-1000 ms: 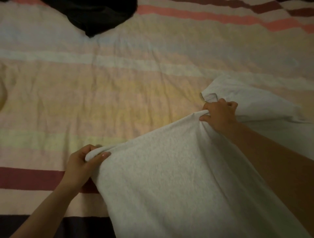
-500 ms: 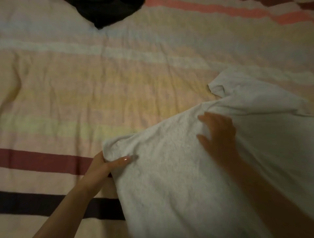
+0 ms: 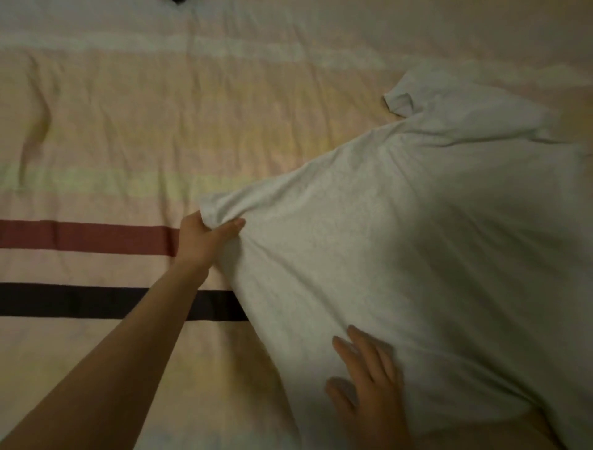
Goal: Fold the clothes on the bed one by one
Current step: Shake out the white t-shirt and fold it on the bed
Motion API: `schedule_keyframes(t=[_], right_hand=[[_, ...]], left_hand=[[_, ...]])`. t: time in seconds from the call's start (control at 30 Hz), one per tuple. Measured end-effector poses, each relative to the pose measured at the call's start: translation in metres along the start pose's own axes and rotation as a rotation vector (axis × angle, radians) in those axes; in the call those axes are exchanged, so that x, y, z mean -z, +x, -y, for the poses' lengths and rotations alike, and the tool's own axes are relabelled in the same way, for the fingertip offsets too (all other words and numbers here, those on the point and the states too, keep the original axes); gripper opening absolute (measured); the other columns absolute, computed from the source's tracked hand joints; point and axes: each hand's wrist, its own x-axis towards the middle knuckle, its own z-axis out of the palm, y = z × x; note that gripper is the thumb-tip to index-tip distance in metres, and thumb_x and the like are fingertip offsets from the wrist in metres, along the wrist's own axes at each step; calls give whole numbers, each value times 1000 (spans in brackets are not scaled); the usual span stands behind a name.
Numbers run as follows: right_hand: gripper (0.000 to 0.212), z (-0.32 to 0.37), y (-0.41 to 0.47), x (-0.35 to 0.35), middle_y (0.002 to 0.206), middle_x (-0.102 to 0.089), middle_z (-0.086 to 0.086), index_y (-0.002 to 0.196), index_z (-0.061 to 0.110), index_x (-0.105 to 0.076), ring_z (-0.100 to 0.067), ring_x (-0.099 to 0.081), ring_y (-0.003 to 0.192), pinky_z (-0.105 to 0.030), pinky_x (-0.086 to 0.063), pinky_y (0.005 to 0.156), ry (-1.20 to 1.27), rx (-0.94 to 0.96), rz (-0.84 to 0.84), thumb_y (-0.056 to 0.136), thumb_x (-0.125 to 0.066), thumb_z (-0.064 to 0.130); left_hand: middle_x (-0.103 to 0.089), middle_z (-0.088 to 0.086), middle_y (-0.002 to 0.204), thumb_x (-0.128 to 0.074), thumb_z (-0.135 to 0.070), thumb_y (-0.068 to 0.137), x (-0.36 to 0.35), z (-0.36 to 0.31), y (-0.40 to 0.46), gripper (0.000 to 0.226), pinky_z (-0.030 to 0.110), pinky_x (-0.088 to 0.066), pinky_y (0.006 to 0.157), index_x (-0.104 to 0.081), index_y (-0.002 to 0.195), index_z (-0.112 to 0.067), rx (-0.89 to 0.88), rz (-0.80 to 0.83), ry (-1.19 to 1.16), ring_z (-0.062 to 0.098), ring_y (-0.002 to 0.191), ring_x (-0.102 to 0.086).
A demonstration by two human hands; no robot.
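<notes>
A pale grey-white T-shirt (image 3: 417, 231) lies spread over the right half of the striped bed. Its sleeve (image 3: 401, 99) points up toward the far side. My left hand (image 3: 205, 236) pinches the shirt's left corner between thumb and fingers, pulling the cloth taut. My right hand (image 3: 369, 382) lies flat on the shirt's near part with fingers straight and spread, pressing the fabric down.
The bed cover (image 3: 128, 128) is striped in pastel bands, with a dark red stripe (image 3: 83, 236) and a black stripe (image 3: 80, 303) at the left. A sliver of a black garment (image 3: 179, 1) shows at the top edge.
My right hand let go of the shirt's upper edge and slid down the cloth toward me, now lying flat on it. The left hand keeps its pinch on the corner. The shirt has settled onto the bed.
</notes>
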Motion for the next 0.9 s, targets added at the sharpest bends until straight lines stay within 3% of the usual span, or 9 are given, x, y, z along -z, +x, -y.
schedule_keyframes(t=[0.17, 0.3, 0.4, 0.5, 0.6, 0.67, 0.73, 0.83, 0.9], right_hand=[[56, 13, -15, -9, 138, -49, -4, 121, 30, -53, -22, -46, 116, -36, -35, 90, -2, -11, -5, 68, -57, 44], [40, 13, -38, -9, 124, -60, -11, 114, 28, -55, -27, -53, 108, -24, -28, 100, 92, -111, -92, 83, -51, 54], [42, 11, -60, -7, 118, -62, -12, 111, 29, -55, -32, -58, 101, -26, -32, 90, 92, -229, -151, 86, -43, 61], [49, 16, -79, -9, 122, -60, -14, 115, 30, -55, -26, -51, 105, -26, -31, 91, 58, -195, -150, 82, -43, 65], [49, 16, -93, -19, 132, -53, -9, 116, 31, -55, -26, -48, 111, -37, -37, 89, 28, -153, -87, 75, -52, 57], [39, 18, -100, -25, 131, -50, -6, 109, 28, -58, -27, -46, 112, -45, -38, 86, 10, -165, -90, 72, -54, 41], [30, 18, -105, -28, 122, -56, -8, 98, 22, -66, -29, -49, 108, -46, -40, 84, -12, -188, -118, 76, -49, 31], [25, 17, -104, -23, 105, -59, -2, 88, 19, -71, -28, -57, 94, -39, -40, 85, -30, -185, -125, 77, -50, 29], [31, 19, -102, -17, 92, -65, -1, 84, 17, -72, -24, -61, 85, -35, -39, 86, -61, -105, -126, 78, -51, 38]], left_hand=[[-69, -1, 100, -78, -22, 75, -3, 16, -5, 36, 31, -56, 59, -62, 107, -15, 187, 88, -50, 18, 87, -68], [-69, 3, 113, -78, -27, 67, 3, 38, -19, 58, 43, -58, 73, -60, 121, -14, 268, 210, -106, 26, 98, -68], [-71, 2, 109, -79, -15, 70, 3, 46, -30, 53, 37, -58, 76, -60, 120, -10, 224, 231, -120, 23, 95, -70], [-72, 4, 102, -73, -7, 78, 2, 56, -46, 36, 30, -58, 71, -62, 112, -9, 221, 153, -161, 21, 89, -71], [-71, 10, 99, -76, -16, 74, 3, 73, -73, 40, 30, -57, 71, -61, 109, -4, 288, 169, -96, 25, 90, -70], [-69, 7, 82, -81, -29, 59, 4, 83, -98, 52, 29, -56, 71, -63, 100, -2, 363, 245, -40, 22, 80, -67], [-63, 8, 75, -85, -39, 52, 2, 94, -121, 61, 35, -53, 76, -64, 94, -1, 436, 340, 78, 20, 72, -59], [-65, 6, 69, -84, -37, 63, -7, 113, -155, 40, 30, -49, 66, -68, 86, -7, 481, 453, 175, 20, 65, -55], [-66, 0, 69, -81, -38, 67, -14, 125, -178, 37, 22, -46, 60, -70, 88, -10, 471, 521, 258, 15, 62, -59]])
